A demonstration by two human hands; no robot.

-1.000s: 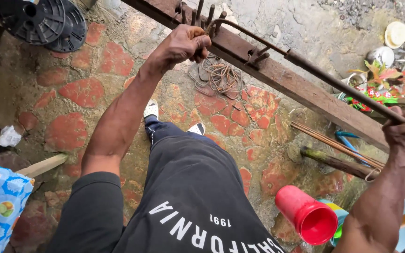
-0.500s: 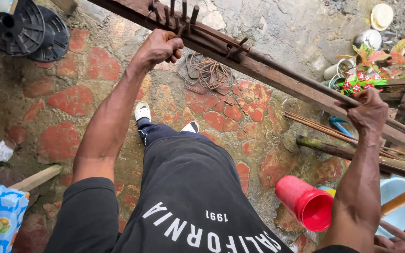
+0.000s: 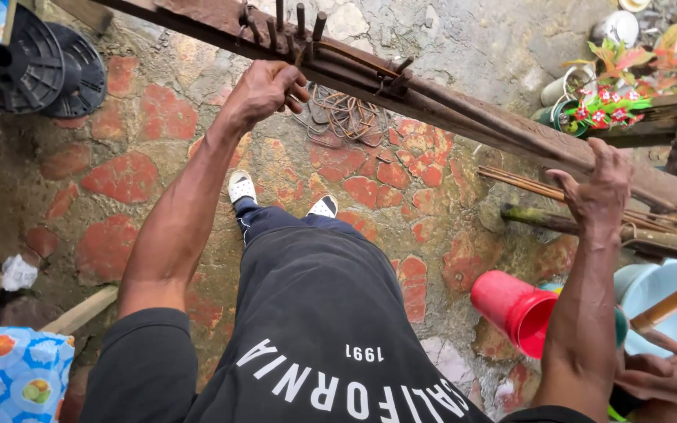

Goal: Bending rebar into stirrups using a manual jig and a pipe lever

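Rusty steel rod (image 3: 464, 106) lies along a rusted pegged beam (image 3: 197, 16), left hand (image 3: 264, 90) and right hand (image 3: 601, 192) curled closed around it, steadying both ends.

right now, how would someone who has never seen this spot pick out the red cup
Start at the long rusty beam running across the frame, then drop to the stone floor below its right end, just left of the right hand's forearm. The red cup lies on its side there, beside a pale blue basin, the only plain bright red container.
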